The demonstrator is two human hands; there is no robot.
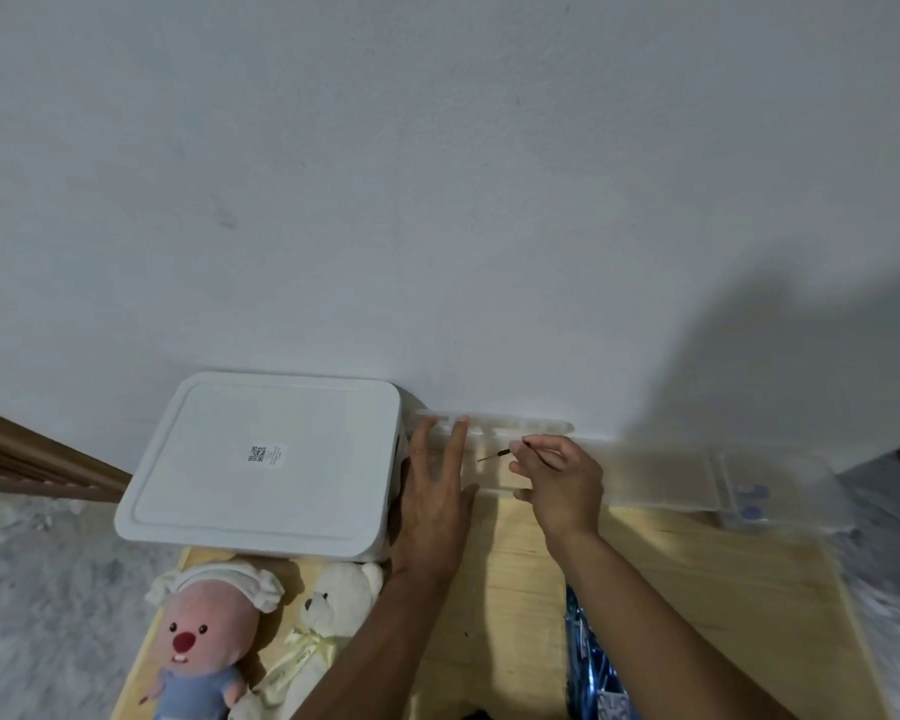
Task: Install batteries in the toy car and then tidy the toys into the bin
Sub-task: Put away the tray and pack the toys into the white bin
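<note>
My left hand (pixel 435 491) lies flat with straight fingers on a clear plastic case (pixel 494 433) at the far edge of the wooden table (pixel 707 579). My right hand (pixel 557 478) pinches a thin small screwdriver (pixel 500 453) over the same case, its tip pointing left. A white lidded bin (pixel 266 459) stands just left of my left hand, lid on. A pink plush doll in a blue outfit (pixel 204 636) and a white teddy bear (pixel 328 610) lie at the near left. A blue toy (pixel 593 667), partly hidden by my right forearm, sits near the front edge.
Another clear plastic box (pixel 780 493) with blue items inside stands at the far right by the white wall (pixel 437 200). Grey carpet (pixel 37 589) surrounds the table. A wooden rail (pixel 32 454) runs at the left.
</note>
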